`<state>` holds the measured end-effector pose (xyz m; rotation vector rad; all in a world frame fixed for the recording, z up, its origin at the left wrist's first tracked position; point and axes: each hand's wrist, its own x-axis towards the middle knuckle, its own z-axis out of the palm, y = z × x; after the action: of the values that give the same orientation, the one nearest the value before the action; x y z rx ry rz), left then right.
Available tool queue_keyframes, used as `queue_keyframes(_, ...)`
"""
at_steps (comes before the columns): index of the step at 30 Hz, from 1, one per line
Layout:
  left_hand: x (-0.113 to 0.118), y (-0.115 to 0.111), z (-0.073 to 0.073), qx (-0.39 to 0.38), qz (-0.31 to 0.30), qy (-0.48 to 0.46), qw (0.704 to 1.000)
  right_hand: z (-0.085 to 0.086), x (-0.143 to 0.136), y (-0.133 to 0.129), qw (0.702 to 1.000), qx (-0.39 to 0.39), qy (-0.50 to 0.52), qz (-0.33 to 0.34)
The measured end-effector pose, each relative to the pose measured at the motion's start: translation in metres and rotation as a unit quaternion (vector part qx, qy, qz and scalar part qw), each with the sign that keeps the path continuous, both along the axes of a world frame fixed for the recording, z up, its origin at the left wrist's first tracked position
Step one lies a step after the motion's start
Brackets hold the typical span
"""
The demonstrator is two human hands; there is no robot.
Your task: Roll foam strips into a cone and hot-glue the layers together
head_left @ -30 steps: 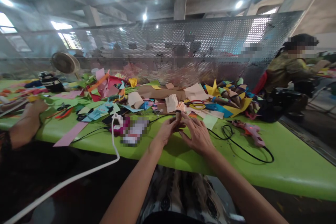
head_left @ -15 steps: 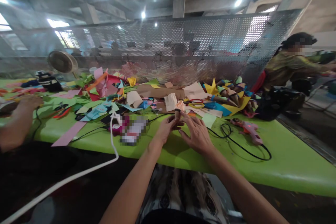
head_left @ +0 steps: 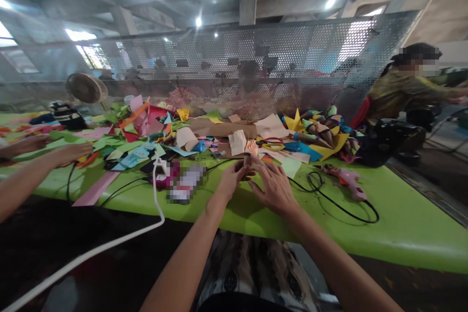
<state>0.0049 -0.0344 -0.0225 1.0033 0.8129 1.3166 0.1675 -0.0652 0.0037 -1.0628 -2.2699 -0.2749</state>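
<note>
Between my hands, just above the table, stands a small brown paper roll (head_left: pixel 247 159) with a dark band near its top. A crinkled peach-coloured piece (head_left: pixel 251 146) shows brightly at its upper end; I cannot tell whether it is joined to the roll. My left hand (head_left: pixel 234 180) is closed around the roll's lower part. From the other side, my right hand (head_left: pixel 275 186) has its curved fingers against the roll, its thumb apart and lower. The fingers hide most of the roll's lower end. A cream pleated paper piece (head_left: pixel 238 142) is just behind.
A pink glue gun (head_left: pixel 349 183) with a looping black cord lies to the right. At left are a phone-like object (head_left: pixel 187 183), a magenta power block (head_left: pixel 168 175) and a white cable (head_left: pixel 157 195). Paper scraps, scissors (head_left: pixel 272 145) and paper cones (head_left: pixel 323 131) line the back. Co-worker's hand (head_left: pixel 71 153) at left.
The co-worker's arm at the far left has reached further right, over the orange-handled tool, and a second hand shows behind it. My own hands and the roll have barely moved.
</note>
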Motion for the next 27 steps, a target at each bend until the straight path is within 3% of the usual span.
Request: queue_keyframes(27,-0.0012,-0.0037,0.0037,-0.026,0.014,-0.050,0.998,-0.0010,-0.0007,-0.0005,1.000,-0.011,-0.014,0.015)
